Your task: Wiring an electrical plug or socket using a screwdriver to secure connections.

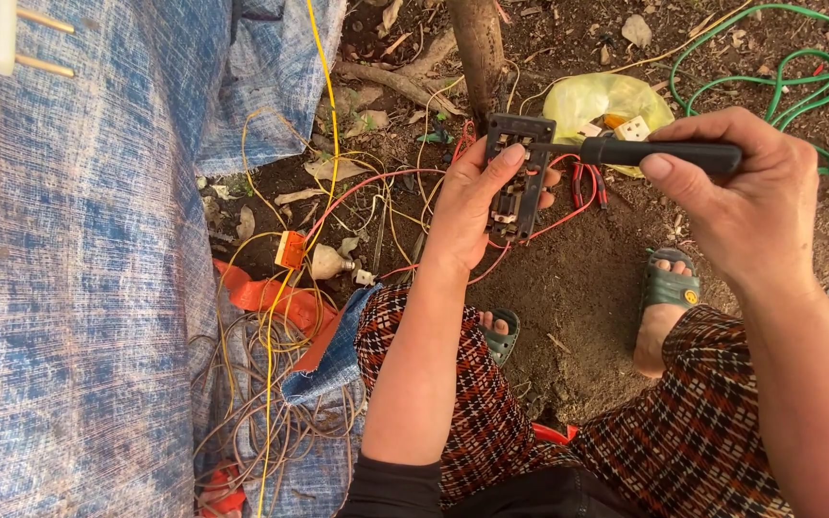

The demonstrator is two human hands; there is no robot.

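Black switch plate point(517, 177) held upright, red-wired, black-handled tool point(659, 153), possibly screwdriver

- Bare soil point(587, 288) between the feet lies open.
- Left of the left hand point(467, 206), tangled yellow and red wires point(376, 206) crowd the ground (fallen leaves among them).
- Tree trunk point(480, 48) stands just behind.
- Green hose point(817, 77) loops block the far right.

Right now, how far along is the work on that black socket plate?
Looks done: red wires already run into the socket plate, though I cannot tell whether they are fastened. In hand: the left hand holds the plate, back side up; the right hand points a black-handled tool at its top corner. Left: yellow wires lie loose on the ground, and white sockets sit unused on the yellow bag.
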